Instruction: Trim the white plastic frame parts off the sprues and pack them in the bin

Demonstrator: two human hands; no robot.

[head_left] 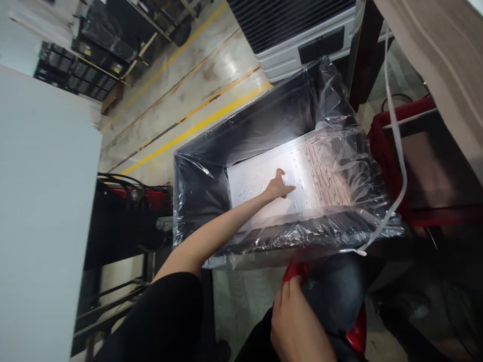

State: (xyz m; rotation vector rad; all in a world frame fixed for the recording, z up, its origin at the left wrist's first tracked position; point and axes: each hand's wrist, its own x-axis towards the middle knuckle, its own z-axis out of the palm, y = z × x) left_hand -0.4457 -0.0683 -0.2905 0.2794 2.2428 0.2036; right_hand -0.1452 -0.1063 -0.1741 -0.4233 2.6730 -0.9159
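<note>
My left hand (280,186) reaches down into a dark bin (260,123) lined with clear plastic. Its thumb and a finger are spread over a white sheet (241,173), close to small, flat, pale pieces (290,179); I see nothing gripped. More thin pieces (252,187) lie to its left. Rows of flat shaped parts (324,173) cover the right side of the bin, partly under the liner. Lower down, my right hand (289,314) has its fingers together and bent over the red edge (296,271) of what looks like a black stool (335,291).
The liner (349,151) bunches over the bin's right end. A pale strap (400,166) hangs beside it. A red-edged cart or box (411,211) stands to the right, and a large pale panel (45,216) fills the left. Yellow lines (211,118) mark the floor behind.
</note>
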